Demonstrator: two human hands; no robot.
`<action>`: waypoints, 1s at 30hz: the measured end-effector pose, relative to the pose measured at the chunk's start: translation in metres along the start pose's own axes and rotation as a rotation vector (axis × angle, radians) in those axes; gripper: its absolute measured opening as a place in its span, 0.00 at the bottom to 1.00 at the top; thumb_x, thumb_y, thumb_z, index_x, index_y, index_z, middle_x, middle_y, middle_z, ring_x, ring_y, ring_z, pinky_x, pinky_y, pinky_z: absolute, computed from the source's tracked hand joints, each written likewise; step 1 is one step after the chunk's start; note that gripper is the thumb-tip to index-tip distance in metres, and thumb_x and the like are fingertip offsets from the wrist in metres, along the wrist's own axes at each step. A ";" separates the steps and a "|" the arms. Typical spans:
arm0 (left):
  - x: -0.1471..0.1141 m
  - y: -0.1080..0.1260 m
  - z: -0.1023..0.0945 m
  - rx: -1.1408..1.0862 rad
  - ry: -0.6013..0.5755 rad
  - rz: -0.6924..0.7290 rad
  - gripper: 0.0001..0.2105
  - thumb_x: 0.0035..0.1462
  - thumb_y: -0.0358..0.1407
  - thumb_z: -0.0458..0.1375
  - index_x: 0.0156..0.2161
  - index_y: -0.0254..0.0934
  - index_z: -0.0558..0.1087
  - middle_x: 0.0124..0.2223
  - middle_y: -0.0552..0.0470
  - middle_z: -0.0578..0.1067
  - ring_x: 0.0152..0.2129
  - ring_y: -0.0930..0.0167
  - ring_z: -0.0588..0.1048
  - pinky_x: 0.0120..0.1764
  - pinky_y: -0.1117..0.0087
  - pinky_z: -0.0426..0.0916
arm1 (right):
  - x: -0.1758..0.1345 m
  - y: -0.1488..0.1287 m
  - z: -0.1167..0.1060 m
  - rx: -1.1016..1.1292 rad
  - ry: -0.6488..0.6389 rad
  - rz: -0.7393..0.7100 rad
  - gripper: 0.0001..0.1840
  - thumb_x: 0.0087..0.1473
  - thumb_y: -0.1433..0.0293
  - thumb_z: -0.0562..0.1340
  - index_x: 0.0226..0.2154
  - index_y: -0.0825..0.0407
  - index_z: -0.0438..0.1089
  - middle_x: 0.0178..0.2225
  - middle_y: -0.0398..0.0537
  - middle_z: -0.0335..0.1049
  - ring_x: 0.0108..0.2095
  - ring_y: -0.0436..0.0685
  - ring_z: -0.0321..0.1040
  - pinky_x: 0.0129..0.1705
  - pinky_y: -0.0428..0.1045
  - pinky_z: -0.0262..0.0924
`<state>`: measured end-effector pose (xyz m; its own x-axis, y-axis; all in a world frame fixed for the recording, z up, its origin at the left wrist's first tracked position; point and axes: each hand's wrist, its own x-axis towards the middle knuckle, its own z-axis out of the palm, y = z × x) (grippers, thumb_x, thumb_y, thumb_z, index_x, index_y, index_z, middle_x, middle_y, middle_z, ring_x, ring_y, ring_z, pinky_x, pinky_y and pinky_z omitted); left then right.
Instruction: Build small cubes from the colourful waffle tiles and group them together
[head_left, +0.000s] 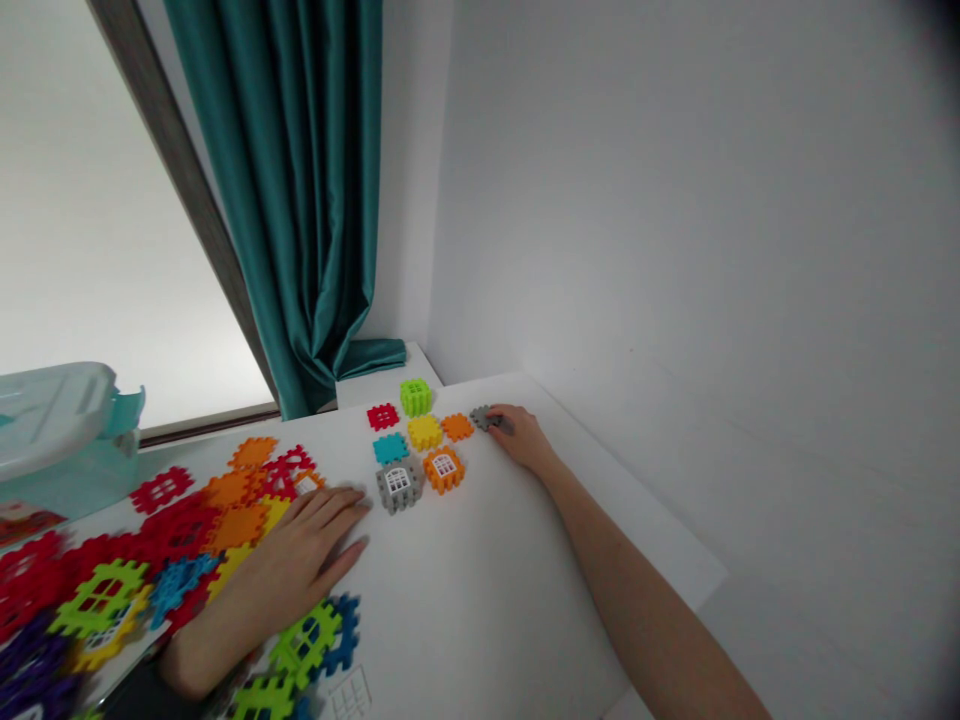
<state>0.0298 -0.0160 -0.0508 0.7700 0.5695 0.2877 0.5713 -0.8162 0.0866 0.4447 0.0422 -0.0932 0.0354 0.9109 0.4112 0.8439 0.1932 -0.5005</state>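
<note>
My right hand [523, 437] reaches to the far side of the white table, its fingertips closed on a flat grey toothed building tile [481, 417]. Just left of that tile lies an orange tile [457, 427], with a yellow piece [425, 432] beside it. Nearer to me are a grey block with a white window [399, 484] and an orange block with a white window [444, 469]. My left hand [313, 545] rests palm down with fingers stretched out, at the right edge of a pile of coloured tiles [238, 527]. It holds nothing.
Red [382, 416] and blue [390, 448] tiles and a stacked green block [415, 397] complete the far cluster. A clear bin with a pale lid [56, 420] stands at left. Green tiles [307, 640] lie near my left wrist. A teal curtain [300, 200] and a wall [675, 250] border the table.
</note>
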 end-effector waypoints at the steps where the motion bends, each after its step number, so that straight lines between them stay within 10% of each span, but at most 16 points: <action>1: 0.000 0.000 0.000 0.002 -0.001 -0.001 0.18 0.68 0.45 0.52 0.57 0.41 0.72 0.58 0.47 0.74 0.55 0.62 0.71 0.57 0.59 0.66 | 0.000 0.000 0.000 0.000 0.000 0.002 0.13 0.53 0.71 0.64 0.42 0.44 0.76 0.48 0.46 0.78 0.51 0.62 0.72 0.59 0.63 0.61; 30: 0.001 0.002 -0.003 -0.018 -0.027 -0.014 0.17 0.67 0.44 0.52 0.56 0.41 0.73 0.57 0.46 0.75 0.55 0.61 0.72 0.57 0.58 0.66 | -0.001 -0.003 0.002 -0.056 -0.009 0.027 0.14 0.53 0.71 0.63 0.43 0.45 0.75 0.47 0.47 0.78 0.51 0.62 0.70 0.57 0.61 0.61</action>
<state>0.0313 -0.0170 -0.0477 0.7693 0.5833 0.2608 0.5771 -0.8095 0.1081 0.4412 0.0417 -0.0939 0.0540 0.9188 0.3910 0.8711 0.1480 -0.4683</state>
